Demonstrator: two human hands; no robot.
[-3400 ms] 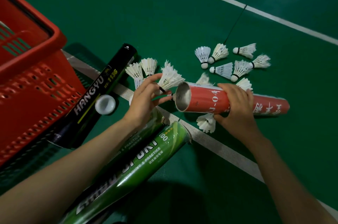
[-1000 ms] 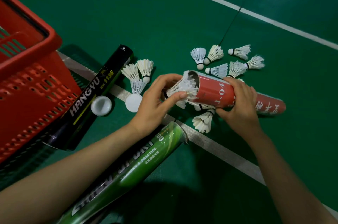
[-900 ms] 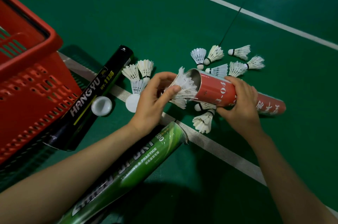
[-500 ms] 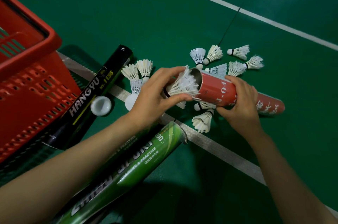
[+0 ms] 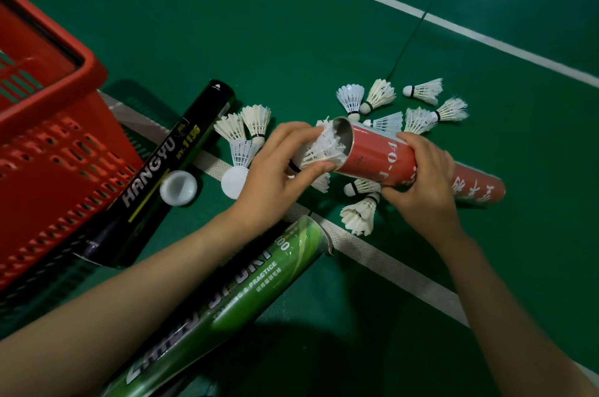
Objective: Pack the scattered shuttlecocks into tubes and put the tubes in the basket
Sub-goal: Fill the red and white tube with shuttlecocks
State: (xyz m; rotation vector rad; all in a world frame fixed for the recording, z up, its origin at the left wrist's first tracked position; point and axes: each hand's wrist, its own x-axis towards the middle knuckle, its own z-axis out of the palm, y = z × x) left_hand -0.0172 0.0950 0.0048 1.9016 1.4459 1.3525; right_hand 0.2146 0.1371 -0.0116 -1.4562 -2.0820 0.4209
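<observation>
My right hand (image 5: 424, 189) grips a red tube (image 5: 382, 160) lying on the green floor, its open mouth facing left. My left hand (image 5: 278, 176) pinches a white shuttlecock (image 5: 321, 150) whose feathers sit at the tube's mouth, cork toward my palm. Several loose shuttlecocks (image 5: 382, 98) lie behind the tube, three more (image 5: 246, 127) to the left, and two (image 5: 359, 215) under and in front of the tube. A red basket (image 5: 55, 150) stands at the left.
A black HANGYU tube (image 5: 162, 169) leans beside the basket. A green tube (image 5: 233, 296) lies under my left forearm. Two white caps (image 5: 178, 187) (image 5: 233, 182) rest on the floor between them. White court lines cross the floor.
My left hand brought the shuttlecock from the floor to the red tube's mouth and has been pressing its feathers in. My right hand lifted the tube's open end slightly and keeps it steady.
</observation>
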